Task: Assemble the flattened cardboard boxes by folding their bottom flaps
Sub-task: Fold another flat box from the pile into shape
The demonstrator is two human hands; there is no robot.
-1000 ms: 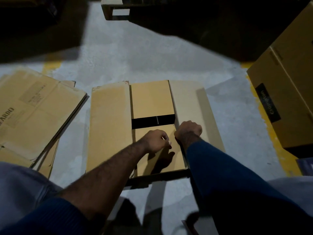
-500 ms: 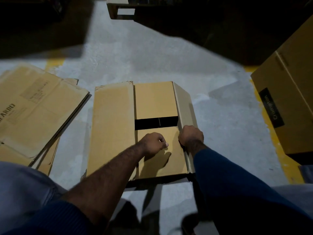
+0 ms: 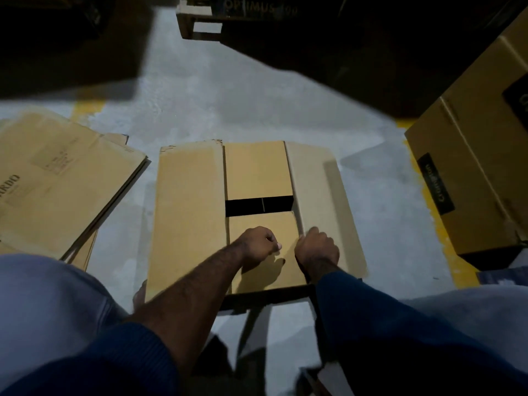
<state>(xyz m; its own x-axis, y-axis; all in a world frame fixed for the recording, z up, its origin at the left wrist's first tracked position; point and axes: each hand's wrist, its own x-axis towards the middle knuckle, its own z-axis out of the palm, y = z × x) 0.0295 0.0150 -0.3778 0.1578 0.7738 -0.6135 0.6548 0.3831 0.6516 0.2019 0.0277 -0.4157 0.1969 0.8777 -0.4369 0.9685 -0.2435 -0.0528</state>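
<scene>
I see the left hand (image 3: 258, 242) curled into a fist, knuckles up, resting on the near flap (image 3: 265, 270) of the box (image 3: 188, 212) and holding nothing I can make out. The right hand (image 3: 317, 247) sits just beside it, fingers curled at the crease where the right flap (image 3: 323, 195) meets the near flap; I cannot tell whether it grips the cardboard or only presses there. The two hands are close together but not touching.

The box lies in the middle of the floor (image 3: 228, 110), its bottom facing up at me. Its left flap (image 3: 188, 178) and the right flap are spread outward. The far flap (image 3: 257, 170) and the near flap are folded in, with a dark gap (image 3: 245, 207) between them.

Toward the floor's left edge I see a stack of flat boxes (image 3: 57, 181). At the right edge stands an assembled box (image 3: 471, 172) on a yellow line (image 3: 457, 270). A pallet (image 3: 188, 27) shows at the far edge.
</scene>
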